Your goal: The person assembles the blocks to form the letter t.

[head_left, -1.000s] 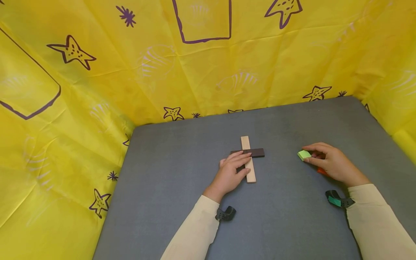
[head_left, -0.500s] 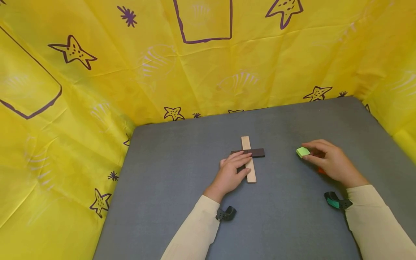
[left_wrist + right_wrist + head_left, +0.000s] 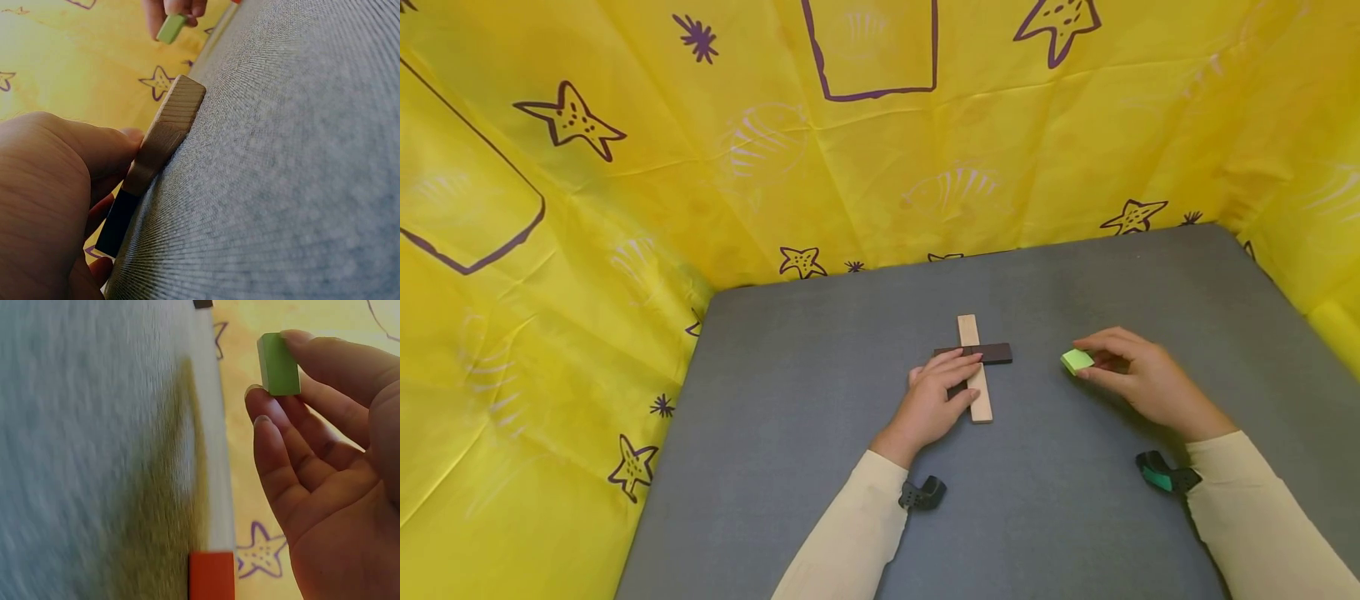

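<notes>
Two crossed wooden planks (image 3: 992, 353) are lying under the outstretched left hand (image 3: 931, 402); the right hand (image 3: 1142, 382) is pinching a green block (image 3: 1077, 362), risking a drop if its pinch slackens.

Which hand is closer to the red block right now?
Right. The right hand, pinching the green block, is close to the red block; the left hand is farther off, touching the pale wooden strip.
</notes>
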Available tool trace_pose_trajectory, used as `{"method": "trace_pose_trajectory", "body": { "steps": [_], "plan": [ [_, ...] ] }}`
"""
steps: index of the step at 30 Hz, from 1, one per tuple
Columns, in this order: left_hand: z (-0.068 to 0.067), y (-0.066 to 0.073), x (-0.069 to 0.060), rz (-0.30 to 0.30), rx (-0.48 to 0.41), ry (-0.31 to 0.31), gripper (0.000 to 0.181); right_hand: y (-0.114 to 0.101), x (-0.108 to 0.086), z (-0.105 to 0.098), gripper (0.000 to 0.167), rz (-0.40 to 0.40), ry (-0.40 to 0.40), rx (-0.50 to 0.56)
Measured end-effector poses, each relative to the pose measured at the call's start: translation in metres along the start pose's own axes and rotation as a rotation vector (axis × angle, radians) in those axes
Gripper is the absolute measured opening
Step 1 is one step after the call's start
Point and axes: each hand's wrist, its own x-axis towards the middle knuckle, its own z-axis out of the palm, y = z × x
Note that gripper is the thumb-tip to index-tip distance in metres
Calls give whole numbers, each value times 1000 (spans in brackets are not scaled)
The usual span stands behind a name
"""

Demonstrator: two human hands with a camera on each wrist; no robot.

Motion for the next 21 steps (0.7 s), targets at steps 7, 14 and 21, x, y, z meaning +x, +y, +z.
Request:
{"method": "trace_pose_trajectory", "body": {
  "steps": [7, 14, 21],
  "plan": [
    [0, 0, 0, 3, -6, 2, 46, -11, 1, 15, 38, -46, -46, 16],
    [-1, 1, 0, -2, 0, -4, 46, -24, 0, 29, 36, -41, -114, 31],
    [-1, 1, 0, -4, 3, -5, 46, -37, -3, 47, 32, -42, -229, 78]
  ]
}}
